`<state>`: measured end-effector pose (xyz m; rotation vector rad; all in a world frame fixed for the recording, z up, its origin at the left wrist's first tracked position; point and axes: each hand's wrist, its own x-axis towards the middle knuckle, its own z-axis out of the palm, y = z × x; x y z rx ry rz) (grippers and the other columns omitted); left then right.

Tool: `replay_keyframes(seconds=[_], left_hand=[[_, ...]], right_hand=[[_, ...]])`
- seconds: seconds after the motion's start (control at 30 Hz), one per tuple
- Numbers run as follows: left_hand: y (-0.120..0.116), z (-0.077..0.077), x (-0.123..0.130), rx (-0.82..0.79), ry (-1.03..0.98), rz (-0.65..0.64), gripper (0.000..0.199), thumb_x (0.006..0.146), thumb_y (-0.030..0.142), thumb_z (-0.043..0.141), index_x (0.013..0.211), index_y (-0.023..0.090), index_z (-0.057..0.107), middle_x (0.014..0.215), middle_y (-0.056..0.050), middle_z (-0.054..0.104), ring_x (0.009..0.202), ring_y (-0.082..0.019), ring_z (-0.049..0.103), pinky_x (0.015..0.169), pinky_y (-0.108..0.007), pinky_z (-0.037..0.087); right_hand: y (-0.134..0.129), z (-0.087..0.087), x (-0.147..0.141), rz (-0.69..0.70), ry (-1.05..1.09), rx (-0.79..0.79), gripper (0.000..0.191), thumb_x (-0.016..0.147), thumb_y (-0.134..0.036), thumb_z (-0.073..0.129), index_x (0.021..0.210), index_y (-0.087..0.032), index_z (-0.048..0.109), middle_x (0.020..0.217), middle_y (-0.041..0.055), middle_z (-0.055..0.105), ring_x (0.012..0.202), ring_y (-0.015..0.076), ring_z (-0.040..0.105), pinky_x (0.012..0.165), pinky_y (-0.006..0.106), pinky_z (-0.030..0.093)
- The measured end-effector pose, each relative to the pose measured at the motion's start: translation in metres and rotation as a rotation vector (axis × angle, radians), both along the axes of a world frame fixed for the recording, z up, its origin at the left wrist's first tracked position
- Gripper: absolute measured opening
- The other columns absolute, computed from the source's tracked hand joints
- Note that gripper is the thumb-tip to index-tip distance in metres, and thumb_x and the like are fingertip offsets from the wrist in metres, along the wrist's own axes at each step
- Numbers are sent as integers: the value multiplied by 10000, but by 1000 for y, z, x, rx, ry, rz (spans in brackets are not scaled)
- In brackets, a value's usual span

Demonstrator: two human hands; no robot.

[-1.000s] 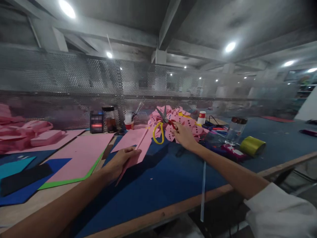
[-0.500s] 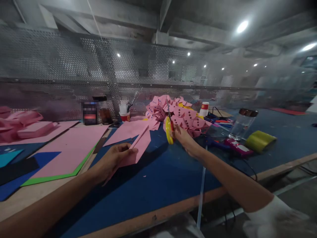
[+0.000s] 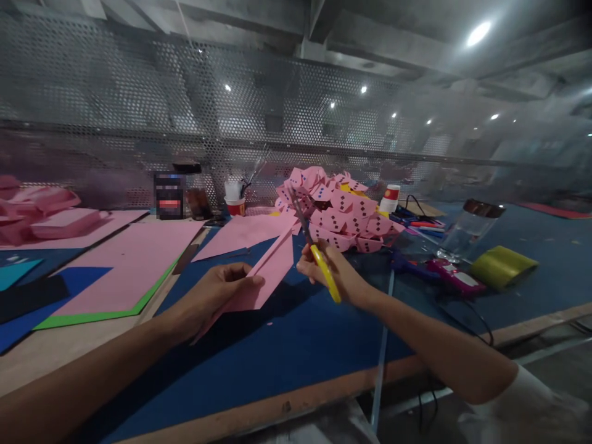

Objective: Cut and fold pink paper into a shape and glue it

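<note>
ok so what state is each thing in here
left hand: closed on the held pink sheet
held pink sheet: raised, slanting
right hand: closed on the scissors
scissors: held, blades too blurred to tell open or shut
dotted pink pieces: heaped
clear jar: lid on
yellow roll: lying on its side
large pink sheet: lying flat

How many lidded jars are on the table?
2: left, a brownish jar by the perforated screen; right, a clear jar beside the yellow roll. More may be hidden.
</note>
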<state>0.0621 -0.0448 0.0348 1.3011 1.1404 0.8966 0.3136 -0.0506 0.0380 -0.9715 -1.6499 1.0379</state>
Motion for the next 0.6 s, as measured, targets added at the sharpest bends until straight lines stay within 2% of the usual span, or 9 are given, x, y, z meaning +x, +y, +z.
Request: replay_keyframes(seconds=[0.13, 0.37, 0.6], left_hand=[[-9, 5, 7, -6, -1, -21, 389, 535, 427, 907, 667, 172, 645, 607, 22, 588, 513, -99, 467, 455, -191, 342], [-10, -3, 6, -28, 31, -78, 402, 564, 464, 898, 719, 176, 663, 682, -8, 658, 568, -139, 545, 505, -219, 402], [-11, 2, 6, 65, 128, -98, 379, 600, 497, 870, 687, 181, 679, 605, 12, 613, 523, -121, 483, 462, -209, 330]], right_hand=[[-7, -3, -7, -35, -122, 3, 345, 788, -361, 752, 991, -225, 507, 842, -13, 571, 717, 147, 560, 665, 296, 503], [-14, 13, -12, 17, -73, -18, 315, 772, -364, 733, 871, -224, 469, 701, -50, 512, 611, 132, 522, 593, 283, 473], [-10, 6, -13, -48, -120, 2, 273, 775, -320, 712, 847, -243, 460, 701, -45, 550, 607, 143, 539, 585, 288, 483]])
